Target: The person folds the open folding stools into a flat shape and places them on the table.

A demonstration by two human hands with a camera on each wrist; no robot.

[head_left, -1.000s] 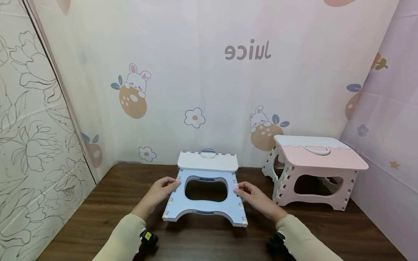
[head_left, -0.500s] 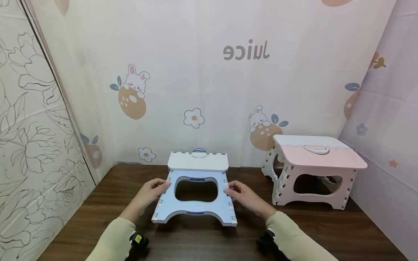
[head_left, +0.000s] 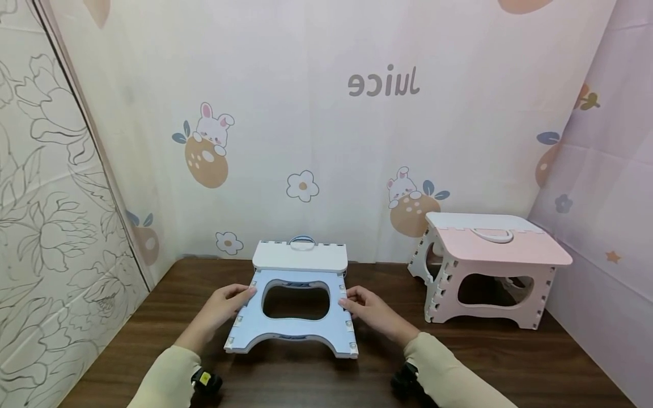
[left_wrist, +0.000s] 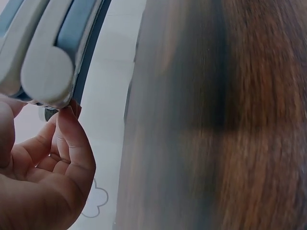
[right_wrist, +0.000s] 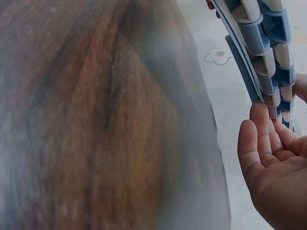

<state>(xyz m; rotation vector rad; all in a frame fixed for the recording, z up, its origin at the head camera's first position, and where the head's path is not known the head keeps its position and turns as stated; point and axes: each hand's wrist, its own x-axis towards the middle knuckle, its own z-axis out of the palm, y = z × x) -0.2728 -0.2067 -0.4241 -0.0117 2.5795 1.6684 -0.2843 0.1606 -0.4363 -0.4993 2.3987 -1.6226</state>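
Shifting leftward over the last second, the folded blue stool now lies farther from the pink stool, tilted above the table. Left hand and right hand pinch its opposite side edges. The pink stool stands unfolded at right, seemingly no hindrance; patterned cloth probably limits room behind.

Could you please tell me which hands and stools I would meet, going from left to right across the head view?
Left hand → blue-and-white stool → right hand → pink-and-white stool.
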